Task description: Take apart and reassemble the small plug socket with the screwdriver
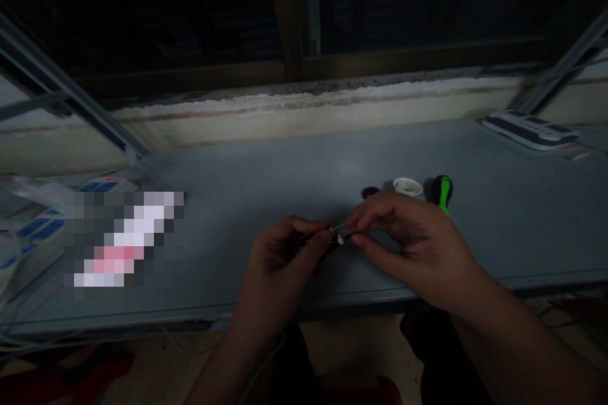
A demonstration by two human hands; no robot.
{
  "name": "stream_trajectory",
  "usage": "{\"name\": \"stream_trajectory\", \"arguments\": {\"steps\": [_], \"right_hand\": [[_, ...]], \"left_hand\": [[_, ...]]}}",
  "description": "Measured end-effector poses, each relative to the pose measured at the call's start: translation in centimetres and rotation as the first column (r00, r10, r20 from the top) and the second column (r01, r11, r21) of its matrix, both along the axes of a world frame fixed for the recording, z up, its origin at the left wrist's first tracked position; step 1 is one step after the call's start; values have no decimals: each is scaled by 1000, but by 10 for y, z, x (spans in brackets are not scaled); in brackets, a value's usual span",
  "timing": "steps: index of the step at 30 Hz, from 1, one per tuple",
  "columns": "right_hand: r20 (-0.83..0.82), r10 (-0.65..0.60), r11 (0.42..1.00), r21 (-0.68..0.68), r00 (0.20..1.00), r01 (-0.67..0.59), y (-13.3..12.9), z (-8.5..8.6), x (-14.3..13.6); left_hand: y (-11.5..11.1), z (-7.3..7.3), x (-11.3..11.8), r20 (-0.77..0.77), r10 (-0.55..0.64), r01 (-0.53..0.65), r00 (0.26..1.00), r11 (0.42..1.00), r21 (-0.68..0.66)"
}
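Observation:
Above the front part of the table, my left hand [289,250] pinches a small dark object [335,237] with pale bits on it; its kind is too dim to make out. My right hand [403,234] is closed at the fingertips on a thin, light strand or pin [339,226] that meets the small object. The hands almost touch. Just beyond my right hand lie a dark round piece [370,192], a white ring-shaped cap [407,186] and a green and black screwdriver handle [443,192], whose lower end is hidden by the hand.
The grey table [213,202] runs along a wall below a dark window. Power strips lie at the left [40,224] and a white and blue power strip [529,130] at the back right. A blurred-out item [128,240] is on the left. Cables hang along the front edge.

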State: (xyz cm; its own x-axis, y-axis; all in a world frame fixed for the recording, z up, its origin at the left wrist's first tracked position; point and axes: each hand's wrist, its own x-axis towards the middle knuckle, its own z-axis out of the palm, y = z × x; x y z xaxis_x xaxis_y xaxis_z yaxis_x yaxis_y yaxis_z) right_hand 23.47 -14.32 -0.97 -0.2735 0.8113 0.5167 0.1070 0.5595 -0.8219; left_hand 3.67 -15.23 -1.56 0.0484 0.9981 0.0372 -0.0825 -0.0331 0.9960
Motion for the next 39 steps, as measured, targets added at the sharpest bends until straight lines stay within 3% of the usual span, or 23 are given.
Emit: {"name": "stream_trajectory", "arguments": {"steps": [5, 12, 27, 39], "right_hand": [[74, -30, 999, 24, 997, 28, 0, 2, 3], [268, -85, 978, 208, 960, 29, 1, 8, 6], [327, -25, 981, 189, 945, -39, 1, 8, 5], [357, -83, 983, 183, 930, 18, -1, 11, 2]], "left_hand": [[0, 2, -1, -41, 2, -2, 999, 1000, 10], [0, 3, -1, -81, 27, -26, 996, 1000, 16], [0, 2, -1, -29, 7, -7, 1000, 1000, 7], [-1, 3, -1, -64, 5, -3, 998, 1000, 30]]}}
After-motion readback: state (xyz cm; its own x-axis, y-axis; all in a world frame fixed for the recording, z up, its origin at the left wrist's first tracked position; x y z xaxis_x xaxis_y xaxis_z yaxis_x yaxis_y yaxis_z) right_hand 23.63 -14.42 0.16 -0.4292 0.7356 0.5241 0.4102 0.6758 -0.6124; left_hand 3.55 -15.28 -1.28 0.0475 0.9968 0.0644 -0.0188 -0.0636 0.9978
